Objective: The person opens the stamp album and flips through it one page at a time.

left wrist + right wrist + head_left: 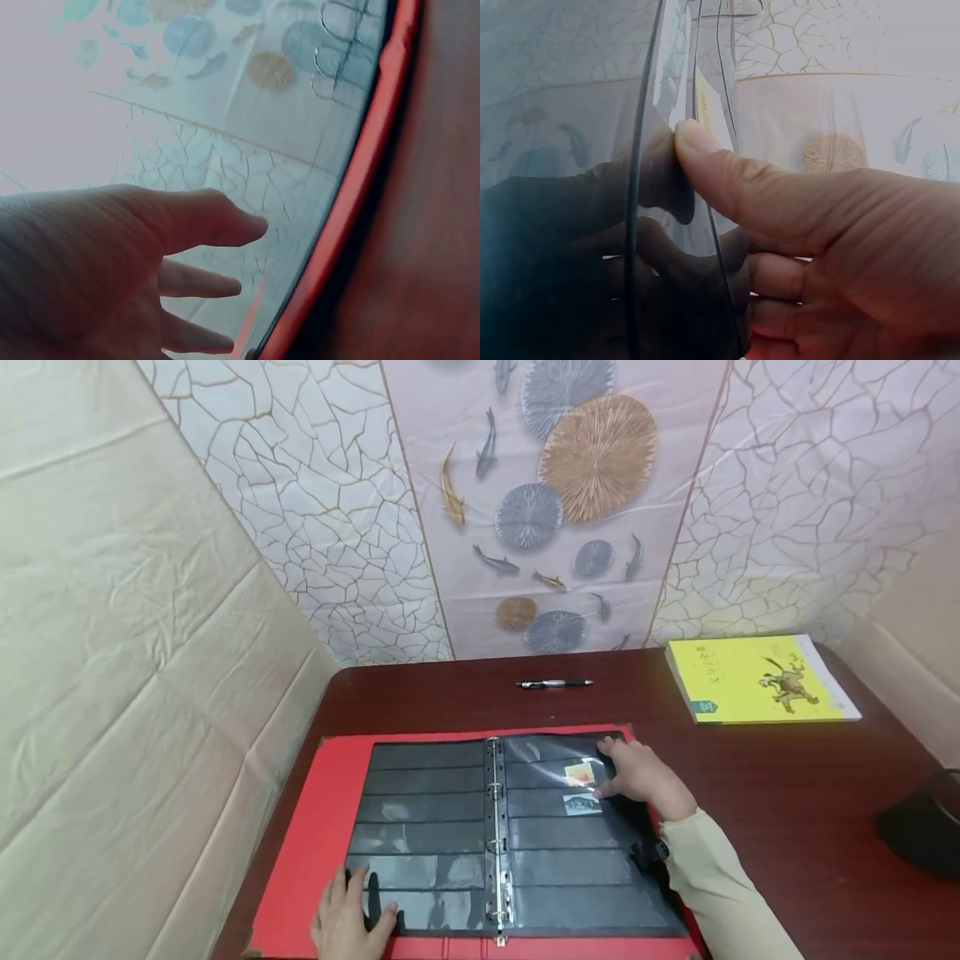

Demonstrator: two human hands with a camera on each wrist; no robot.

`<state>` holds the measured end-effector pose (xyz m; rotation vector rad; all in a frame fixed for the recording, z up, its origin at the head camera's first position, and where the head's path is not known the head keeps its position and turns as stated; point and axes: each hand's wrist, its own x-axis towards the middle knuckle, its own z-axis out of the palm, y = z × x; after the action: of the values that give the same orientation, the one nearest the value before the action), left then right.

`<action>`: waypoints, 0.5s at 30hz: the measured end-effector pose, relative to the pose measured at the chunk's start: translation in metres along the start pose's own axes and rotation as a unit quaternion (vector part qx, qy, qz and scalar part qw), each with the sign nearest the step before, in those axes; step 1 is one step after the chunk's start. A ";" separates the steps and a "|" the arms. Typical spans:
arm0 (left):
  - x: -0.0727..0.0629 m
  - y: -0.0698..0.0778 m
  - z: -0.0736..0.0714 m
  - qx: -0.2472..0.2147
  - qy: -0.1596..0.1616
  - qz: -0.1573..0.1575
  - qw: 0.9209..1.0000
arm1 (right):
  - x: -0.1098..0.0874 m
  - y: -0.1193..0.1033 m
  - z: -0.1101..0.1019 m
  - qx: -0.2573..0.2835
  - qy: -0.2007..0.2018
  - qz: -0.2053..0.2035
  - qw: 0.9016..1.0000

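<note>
A red ring binder (292,843) lies spread out on the table, with a black pocket page (423,810) on its left side and another black pocket page (570,868) on its right. Two small stamps sit in the right page's upper pockets: an orange-and-white stamp (579,774) and, below it, a blue-grey stamp (582,804). My right hand (647,779) rests on that page, fingers spread, its thumb (697,139) touching the surface beside the stamps. Over the left page's lower left corner lies my left hand (350,917), fingers apart and holding nothing. Glare hides some pockets.
A pen (555,683) lies on the dark wooden table (420,702) behind the binder. At the back right is a yellow book (750,681). A black object (918,831) stands at the right edge. Patterned cloth (337,510) hangs behind the table.
</note>
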<state>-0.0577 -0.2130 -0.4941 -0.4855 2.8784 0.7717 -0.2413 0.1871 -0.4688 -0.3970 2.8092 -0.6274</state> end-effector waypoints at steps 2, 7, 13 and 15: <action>0.000 0.003 0.002 0.010 -0.010 -0.002 1.000 | -0.002 -0.001 0.001 -0.006 0.009 -0.007 1.000; 0.001 0.007 0.012 0.057 -0.056 -0.018 0.997 | -0.009 -0.003 0.008 -0.006 0.025 -0.013 1.000; 0.004 0.020 0.024 0.080 -0.074 -0.026 0.994 | -0.011 -0.005 0.009 0.011 0.053 -0.008 0.999; 0.006 0.024 0.025 0.076 -0.070 -0.026 0.994 | -0.010 -0.005 0.007 0.021 0.062 -0.006 0.998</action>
<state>-0.0705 -0.1828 -0.5057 -0.4666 2.7551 0.5507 -0.2286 0.1832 -0.4711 -0.3807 2.9073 -0.7377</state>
